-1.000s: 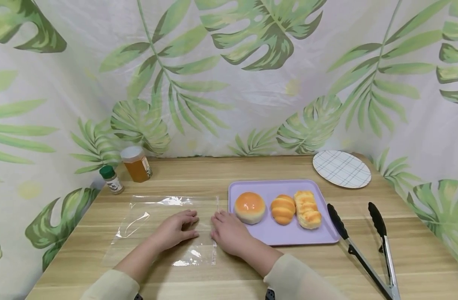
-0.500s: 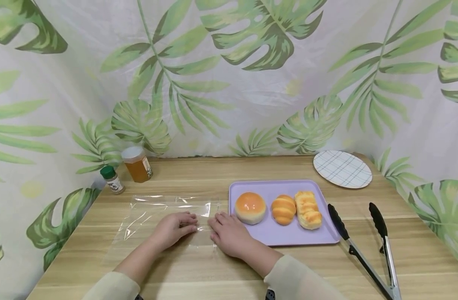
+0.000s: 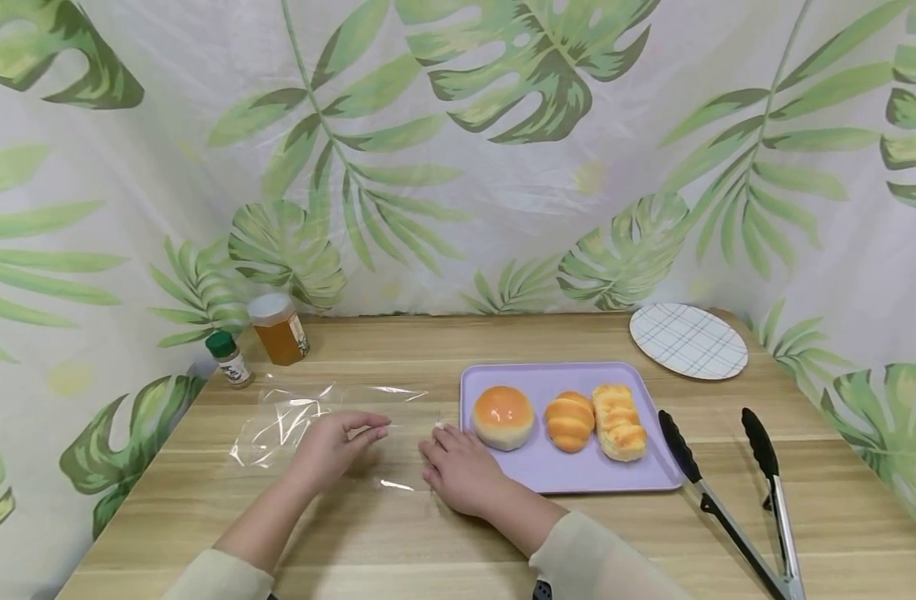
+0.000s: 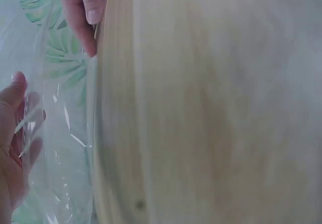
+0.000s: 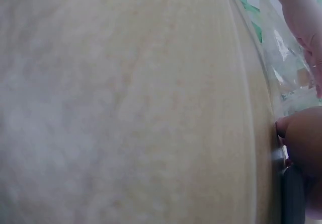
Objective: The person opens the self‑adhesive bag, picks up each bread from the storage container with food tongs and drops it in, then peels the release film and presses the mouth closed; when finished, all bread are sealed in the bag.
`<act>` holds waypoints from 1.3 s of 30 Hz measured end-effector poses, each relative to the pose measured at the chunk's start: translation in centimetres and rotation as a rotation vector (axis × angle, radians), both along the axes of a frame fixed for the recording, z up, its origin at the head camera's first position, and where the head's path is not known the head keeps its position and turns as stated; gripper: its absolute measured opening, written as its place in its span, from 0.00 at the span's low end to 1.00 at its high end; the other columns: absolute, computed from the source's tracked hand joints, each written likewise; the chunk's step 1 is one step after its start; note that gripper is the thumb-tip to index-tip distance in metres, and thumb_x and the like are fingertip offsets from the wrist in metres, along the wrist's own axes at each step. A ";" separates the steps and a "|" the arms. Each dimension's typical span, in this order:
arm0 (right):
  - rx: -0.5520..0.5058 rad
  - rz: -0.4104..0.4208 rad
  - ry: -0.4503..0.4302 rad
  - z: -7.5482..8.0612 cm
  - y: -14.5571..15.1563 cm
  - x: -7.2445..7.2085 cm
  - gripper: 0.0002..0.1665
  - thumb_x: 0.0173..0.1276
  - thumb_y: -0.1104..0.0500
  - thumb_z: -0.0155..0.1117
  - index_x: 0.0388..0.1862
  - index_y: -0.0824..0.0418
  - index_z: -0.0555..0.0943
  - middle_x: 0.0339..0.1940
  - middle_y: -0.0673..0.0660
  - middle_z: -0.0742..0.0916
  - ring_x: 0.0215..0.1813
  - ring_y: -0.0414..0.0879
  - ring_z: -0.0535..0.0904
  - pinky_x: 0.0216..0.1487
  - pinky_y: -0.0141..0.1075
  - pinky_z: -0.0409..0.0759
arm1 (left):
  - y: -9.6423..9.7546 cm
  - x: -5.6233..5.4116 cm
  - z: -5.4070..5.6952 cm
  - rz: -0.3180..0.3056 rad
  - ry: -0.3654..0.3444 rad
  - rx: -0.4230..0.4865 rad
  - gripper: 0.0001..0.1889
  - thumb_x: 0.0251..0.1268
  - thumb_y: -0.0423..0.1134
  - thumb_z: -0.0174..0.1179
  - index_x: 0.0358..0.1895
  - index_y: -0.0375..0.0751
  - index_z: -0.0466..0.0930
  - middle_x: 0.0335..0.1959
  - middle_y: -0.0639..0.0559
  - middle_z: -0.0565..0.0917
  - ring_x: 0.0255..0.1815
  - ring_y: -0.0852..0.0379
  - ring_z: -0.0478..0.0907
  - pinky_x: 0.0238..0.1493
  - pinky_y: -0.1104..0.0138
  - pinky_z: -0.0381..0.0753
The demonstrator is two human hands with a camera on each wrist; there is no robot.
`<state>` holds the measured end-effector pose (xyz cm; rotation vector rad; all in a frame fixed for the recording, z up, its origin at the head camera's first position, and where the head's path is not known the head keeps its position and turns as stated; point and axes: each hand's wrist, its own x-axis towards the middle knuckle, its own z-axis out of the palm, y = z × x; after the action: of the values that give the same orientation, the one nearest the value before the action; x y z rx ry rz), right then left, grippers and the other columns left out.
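A clear plastic bag [image 3: 281,425] lies left of the tray, wrinkled and shiny, its left side raised off the wood. My left hand [image 3: 333,450] pinches its film near the middle; in the left wrist view the thumb of that left hand [image 4: 9,148] is on the near side and the fingers show through the film. My right hand [image 3: 463,471] rests on the bag's right edge, fingers relaxed, beside the lilac tray [image 3: 548,479]. On this tray are a round bun [image 3: 503,417], a ridged roll [image 3: 569,422] and a rectangular pastry [image 3: 618,423].
Tongs [image 3: 780,521] with black tips lie spread to the right of the tray. A checked plate [image 3: 688,340] sits at the back right. At the back left stand a honey-coloured jar [image 3: 279,333] and a green-capped shaker [image 3: 228,360]. A leaf-patterned cloth [image 3: 503,208] hangs behind the table.
My left hand has come up and a little left, and its thumb and fingers have closed on the film. The bag has lifted and crumpled on its left. My right hand stays nearly in place.
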<state>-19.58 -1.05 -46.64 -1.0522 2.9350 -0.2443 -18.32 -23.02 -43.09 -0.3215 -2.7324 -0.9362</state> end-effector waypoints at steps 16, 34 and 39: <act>-0.034 -0.015 -0.039 0.0 0.4 -0.4 0.26 0.76 0.47 0.51 0.69 0.52 0.72 0.72 0.55 0.74 0.75 0.51 0.65 0.77 0.49 0.61 | -1.4 -0.6 -0.2 0.068 -0.190 0.318 0.11 0.64 0.41 0.65 0.45 0.40 0.87 0.47 0.47 0.88 0.55 0.47 0.83 0.61 0.53 0.79; -0.430 -0.046 -0.197 2.4 3.9 0.3 0.31 0.75 0.46 0.54 0.72 0.58 0.68 0.75 0.60 0.69 0.76 0.56 0.63 0.75 0.53 0.64 | -1.1 -0.9 -0.8 0.062 -0.190 0.349 0.14 0.64 0.43 0.66 0.49 0.40 0.86 0.50 0.47 0.87 0.60 0.44 0.79 0.66 0.49 0.74; -0.529 -0.117 -0.211 3.9 7.4 1.6 0.32 0.74 0.45 0.56 0.72 0.54 0.68 0.76 0.59 0.68 0.77 0.59 0.61 0.73 0.59 0.64 | -1.3 -0.7 -0.9 0.081 -0.177 0.346 0.15 0.64 0.43 0.65 0.50 0.40 0.86 0.49 0.47 0.88 0.59 0.47 0.80 0.65 0.51 0.75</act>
<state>-18.01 6.34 -42.72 -0.8170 2.7972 -1.1063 -19.03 -24.28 -44.01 -0.0655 -2.6412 -1.4465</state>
